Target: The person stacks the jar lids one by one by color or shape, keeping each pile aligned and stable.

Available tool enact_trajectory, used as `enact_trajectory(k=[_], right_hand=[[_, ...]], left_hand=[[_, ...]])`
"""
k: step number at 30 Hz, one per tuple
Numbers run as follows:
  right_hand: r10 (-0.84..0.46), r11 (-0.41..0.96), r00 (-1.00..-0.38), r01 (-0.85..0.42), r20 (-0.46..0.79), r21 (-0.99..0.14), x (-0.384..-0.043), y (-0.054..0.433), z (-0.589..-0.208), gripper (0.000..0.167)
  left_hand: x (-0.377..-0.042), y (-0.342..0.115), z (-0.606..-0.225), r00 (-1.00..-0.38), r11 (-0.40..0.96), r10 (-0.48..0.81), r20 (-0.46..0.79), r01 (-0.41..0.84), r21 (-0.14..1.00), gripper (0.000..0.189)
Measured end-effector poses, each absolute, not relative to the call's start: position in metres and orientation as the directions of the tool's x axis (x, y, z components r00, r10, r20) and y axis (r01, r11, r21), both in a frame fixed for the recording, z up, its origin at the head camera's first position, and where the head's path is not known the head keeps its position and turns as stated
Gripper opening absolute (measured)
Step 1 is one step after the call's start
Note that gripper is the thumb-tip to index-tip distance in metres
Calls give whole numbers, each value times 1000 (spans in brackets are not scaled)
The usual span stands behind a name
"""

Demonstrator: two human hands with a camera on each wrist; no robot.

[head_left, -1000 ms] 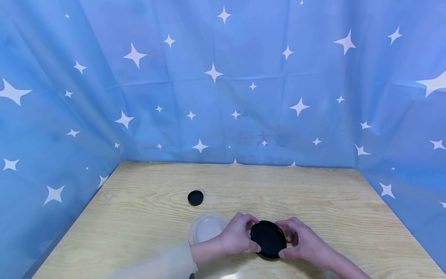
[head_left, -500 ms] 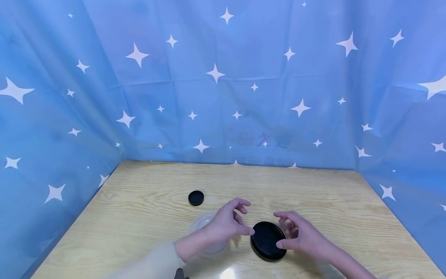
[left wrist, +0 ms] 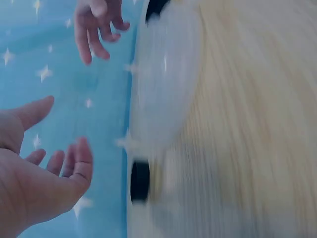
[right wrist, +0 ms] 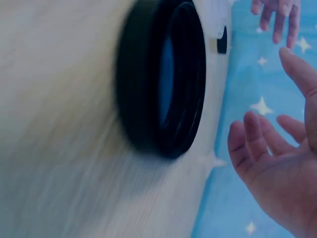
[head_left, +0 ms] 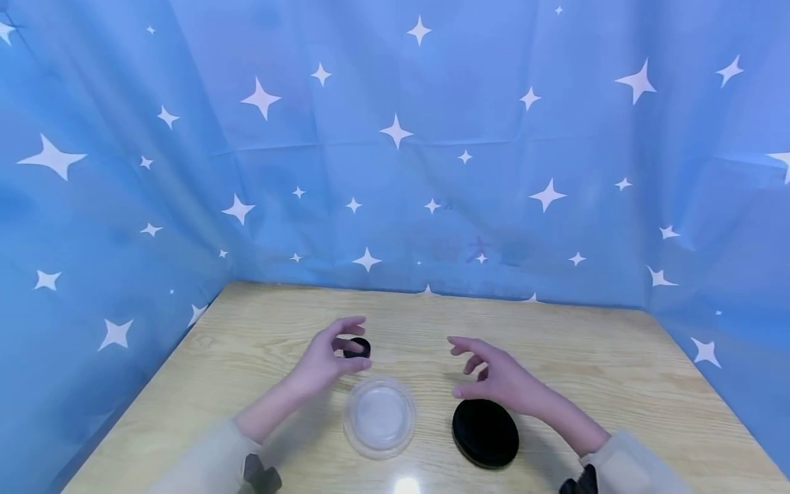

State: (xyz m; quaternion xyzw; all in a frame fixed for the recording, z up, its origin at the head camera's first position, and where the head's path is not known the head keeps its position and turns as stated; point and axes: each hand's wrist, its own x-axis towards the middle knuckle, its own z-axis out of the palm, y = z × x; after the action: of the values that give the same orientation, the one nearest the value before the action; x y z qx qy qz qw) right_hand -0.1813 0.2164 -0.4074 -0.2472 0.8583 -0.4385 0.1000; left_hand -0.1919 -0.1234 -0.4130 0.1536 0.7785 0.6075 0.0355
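Observation:
My left hand (head_left: 321, 360), fingers apart and curved, reaches over a small round black lid (head_left: 356, 354), overlapping it in the head view. In the left wrist view that small lid (left wrist: 140, 181) stands apart from the fingers, and the hand (left wrist: 44, 186) holds nothing. My right hand (head_left: 506, 381) hovers with loosely bent fingers just beyond a large round black lid (head_left: 485, 433). Seen from the right wrist, this large lid (right wrist: 134, 74) lies with its raised rim facing up. Between the hands sits a round clear plastic container (head_left: 410, 415).
All of these things rest on a light wood-grain table (head_left: 296, 298). A blue curtain (head_left: 345, 171) with white stars hangs behind it and along both sides. A glare spot (head_left: 406, 486) shines near the front edge.
Both hands have let go of the large black lid. The left has moved left and away to the small lid; the right has lifted forward. The clear container is now uncovered to view.

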Motion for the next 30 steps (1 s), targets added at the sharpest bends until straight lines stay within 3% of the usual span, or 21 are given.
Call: enact_trajectory(k=[5,13,24,30], right_hand=[[-565,468,-824,-369,49,-803,-192,190,-405,73],[-588,455,-806,-403,72,-794,-215,142,-399,67],[-534,510,-846,-325,4,-796,-249,95,-411,58],[-492,535,-869,-264,-42,-802,-259,86,-419,63]], left_hand=[[-204,-149,-419,-971,239,225,84,138,961,71],[-219,-167,-426,-980,161,196,29,61,985,71],[-233,-184,-446,-982,142,190,-18,10,990,72],[-240,-184,-458,-968,122,247,-29,1,993,80]])
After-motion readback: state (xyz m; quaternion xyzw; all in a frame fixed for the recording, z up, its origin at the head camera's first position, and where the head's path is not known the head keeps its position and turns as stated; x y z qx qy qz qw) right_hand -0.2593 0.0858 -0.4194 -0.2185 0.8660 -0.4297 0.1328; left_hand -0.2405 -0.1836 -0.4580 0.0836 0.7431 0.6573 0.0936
